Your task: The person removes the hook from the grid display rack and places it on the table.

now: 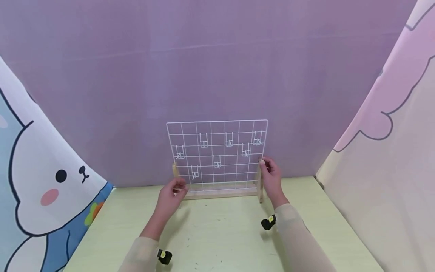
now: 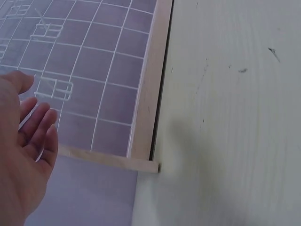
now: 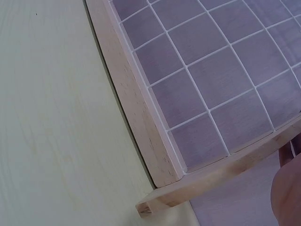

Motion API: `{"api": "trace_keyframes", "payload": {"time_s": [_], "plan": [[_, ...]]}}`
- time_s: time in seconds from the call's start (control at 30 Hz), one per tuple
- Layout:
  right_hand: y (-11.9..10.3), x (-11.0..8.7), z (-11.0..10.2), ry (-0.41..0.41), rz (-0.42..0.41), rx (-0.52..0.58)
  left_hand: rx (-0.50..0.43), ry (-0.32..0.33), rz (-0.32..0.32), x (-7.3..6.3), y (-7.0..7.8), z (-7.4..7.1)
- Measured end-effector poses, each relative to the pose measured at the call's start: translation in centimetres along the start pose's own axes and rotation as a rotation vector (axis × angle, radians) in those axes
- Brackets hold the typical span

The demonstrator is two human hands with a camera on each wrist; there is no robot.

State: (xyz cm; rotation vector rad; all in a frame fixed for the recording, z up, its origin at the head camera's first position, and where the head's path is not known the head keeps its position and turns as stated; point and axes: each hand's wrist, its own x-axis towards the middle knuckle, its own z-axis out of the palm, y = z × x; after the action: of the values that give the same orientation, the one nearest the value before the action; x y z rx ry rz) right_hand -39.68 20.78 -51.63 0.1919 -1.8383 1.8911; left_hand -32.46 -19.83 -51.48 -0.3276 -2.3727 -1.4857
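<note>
A white wire grid panel (image 1: pixel 234 169) stands upright in a pale wooden stand, whose base bar (image 1: pixel 221 194) runs along the table. Several white wire hooks (image 1: pixel 217 163) hang on the grid at different heights. At its right side, my right hand (image 1: pixel 272 180) grips the wooden side post (image 1: pixel 260 185) near its top; in the right wrist view most of those fingers are hidden behind the post. My left hand (image 1: pixel 171 197) is by the lower left corner, its fingers loosely bent. The left wrist view shows that palm (image 2: pixel 21 155) holding nothing, close to a low hook (image 2: pixel 55 88).
The stand is near the back of a pale wood-grain table (image 1: pixel 217 234), before a purple cloth backdrop (image 1: pixel 217 75). Printed cloth panels rise on both sides, one with a cartoon rabbit (image 1: pixel 37 166). Small black devices (image 1: pixel 268 223) are strapped at both wrists.
</note>
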Motion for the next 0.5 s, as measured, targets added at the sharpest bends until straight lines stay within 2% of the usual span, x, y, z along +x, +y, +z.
{"api": "trace_keyframes", "payload": {"time_s": [0.3, 0.5], "plan": [[0.1, -0.1, 0.1, 0.005, 0.023, 0.005, 0.016, 0.049, 0.046, 0.8, 1.0, 1.2], [0.3, 0.0, 0.2, 0.006, 0.029, 0.028, 0.006, 0.076, 0.064, 1.4, 1.1, 1.9]]}}
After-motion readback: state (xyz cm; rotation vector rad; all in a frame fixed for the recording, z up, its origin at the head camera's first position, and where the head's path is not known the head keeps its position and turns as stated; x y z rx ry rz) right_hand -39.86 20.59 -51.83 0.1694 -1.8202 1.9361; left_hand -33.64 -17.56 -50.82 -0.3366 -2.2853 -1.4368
